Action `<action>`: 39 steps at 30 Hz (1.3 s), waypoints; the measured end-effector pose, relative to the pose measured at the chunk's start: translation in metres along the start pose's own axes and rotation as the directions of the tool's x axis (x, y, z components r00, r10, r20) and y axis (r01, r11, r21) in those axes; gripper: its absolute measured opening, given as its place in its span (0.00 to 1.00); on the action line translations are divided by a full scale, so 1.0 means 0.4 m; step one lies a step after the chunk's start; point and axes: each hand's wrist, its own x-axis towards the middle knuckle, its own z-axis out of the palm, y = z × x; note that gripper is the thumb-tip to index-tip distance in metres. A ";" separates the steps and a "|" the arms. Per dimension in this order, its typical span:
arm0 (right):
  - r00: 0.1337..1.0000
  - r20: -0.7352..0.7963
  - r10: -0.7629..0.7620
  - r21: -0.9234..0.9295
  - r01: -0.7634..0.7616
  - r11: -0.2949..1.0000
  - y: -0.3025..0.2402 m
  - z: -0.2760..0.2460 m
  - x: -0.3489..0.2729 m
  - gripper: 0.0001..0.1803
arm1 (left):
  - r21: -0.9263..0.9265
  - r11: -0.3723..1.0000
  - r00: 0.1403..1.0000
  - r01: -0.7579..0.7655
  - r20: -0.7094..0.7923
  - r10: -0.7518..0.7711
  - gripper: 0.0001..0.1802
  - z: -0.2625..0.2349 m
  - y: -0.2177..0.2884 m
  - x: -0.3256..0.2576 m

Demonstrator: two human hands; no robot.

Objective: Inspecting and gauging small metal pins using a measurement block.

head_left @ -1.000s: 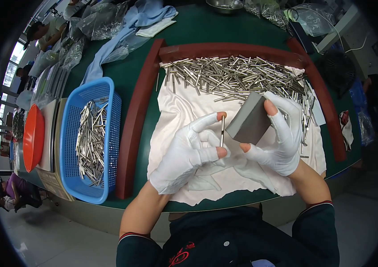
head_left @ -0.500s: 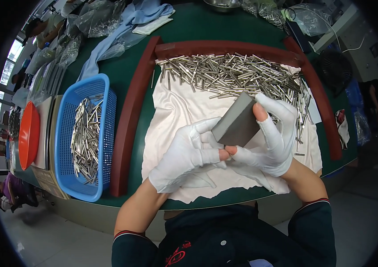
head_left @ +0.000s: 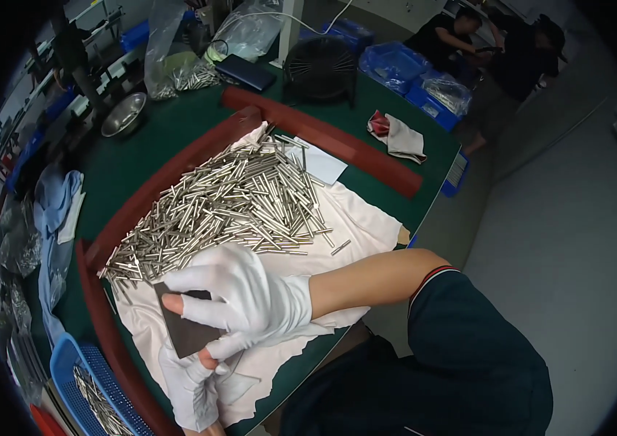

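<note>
A dark grey, flat rectangular block (head_left: 183,327) is held tilted over the pale cloth (head_left: 359,211). My right hand (head_left: 234,291), in a white glove with bare fingertips, grips its upper face and edge. Under the block's lower end is my left hand (head_left: 191,385), gloved the same way, its fingers closed against the block and partly hidden by it. Just beyond both hands lies a heap of thin silvery metal pins (head_left: 228,200) on the cloth.
Dark red bars (head_left: 345,149) frame the pins on the green table (head_left: 163,134). A blue basket (head_left: 69,356) of pins stands at lower left. Farther off are a metal bowl (head_left: 124,115), a black fan (head_left: 321,69) and a crumpled cloth (head_left: 401,138). Other people work in the background.
My view has swung to the right, so the table and hands appear farther left. The block stays between my hands; my right hand now covers more of it.
</note>
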 end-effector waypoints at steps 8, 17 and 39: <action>0.998 -0.053 -0.016 0.022 0.018 1.000 0.005 0.009 -0.007 0.39 | 0.047 0.998 0.999 -0.046 -0.009 0.047 0.42 0.003 -0.006 -0.011; 0.998 -0.062 0.017 0.018 -0.016 1.000 0.002 0.013 -0.018 0.41 | -0.104 0.988 0.993 -0.114 0.016 0.116 0.24 0.013 0.005 0.002; 0.998 -0.054 0.020 0.017 -0.019 1.000 0.004 0.015 -0.023 0.41 | 0.085 0.993 0.980 0.086 -0.186 -0.069 0.07 0.011 0.025 -0.047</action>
